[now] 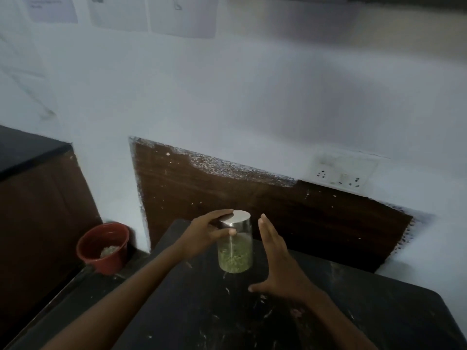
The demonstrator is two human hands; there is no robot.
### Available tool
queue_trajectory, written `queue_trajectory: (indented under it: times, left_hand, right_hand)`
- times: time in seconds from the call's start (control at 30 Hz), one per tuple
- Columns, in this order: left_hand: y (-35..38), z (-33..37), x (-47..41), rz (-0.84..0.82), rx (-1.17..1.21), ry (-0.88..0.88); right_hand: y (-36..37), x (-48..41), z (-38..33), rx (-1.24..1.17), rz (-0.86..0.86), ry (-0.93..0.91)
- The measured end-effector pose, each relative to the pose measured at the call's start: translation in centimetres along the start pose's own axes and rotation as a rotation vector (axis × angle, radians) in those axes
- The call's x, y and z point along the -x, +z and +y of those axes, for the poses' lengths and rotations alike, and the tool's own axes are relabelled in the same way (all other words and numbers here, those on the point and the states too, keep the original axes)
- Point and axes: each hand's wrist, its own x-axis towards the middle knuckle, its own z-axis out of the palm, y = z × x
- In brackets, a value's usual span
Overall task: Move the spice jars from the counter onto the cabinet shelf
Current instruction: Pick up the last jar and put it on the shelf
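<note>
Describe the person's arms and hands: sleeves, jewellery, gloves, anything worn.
Both arms are bare for all their visible length: no sleeve shows on the left forearm or the right forearm. The left hand and right hand are ungloved, with no ring, watch or bracelet visible. The picture is dim, so small marks could be missed.

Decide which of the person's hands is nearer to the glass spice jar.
Left. The left hand grips the spice jar around its steel lid; the right hand is held open just to the jar's right, not touching it.
</note>
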Motion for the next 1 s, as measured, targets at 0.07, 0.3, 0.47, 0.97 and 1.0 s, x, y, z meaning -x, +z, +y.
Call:
queue_trajectory:
  times: [0.07,0.3,0.47,0.97,1.0]
  left_hand:
    - [0.5,3.1,0.4,-0.075,0.040,0.052]
    - [4.9,11.7,2.6,-0.329,0.311,0.175]
    - [7.6,15.9,4.2,-0.354,0.257,0.184]
    - [13.4,21.1,9.6,-0.302,-0.103,0.568]
    - [13.5,21.3,9.8,-0.322,-0.093,0.562]
  right_hand:
    - [-2.3,2.2,-0.2,-0.022,0.015,-0.010]
    - [-9.1,9.7,-1.7,-0.232,0.071,-0.006]
    - [-11.6,14.1,-1.9,-0.268,0.121,0.044]
    - [-17.6,21.9,-1.2,-0.319,0.032,0.164]
    - [-17.8,22.0,-1.3,-0.310,0.029,0.172]
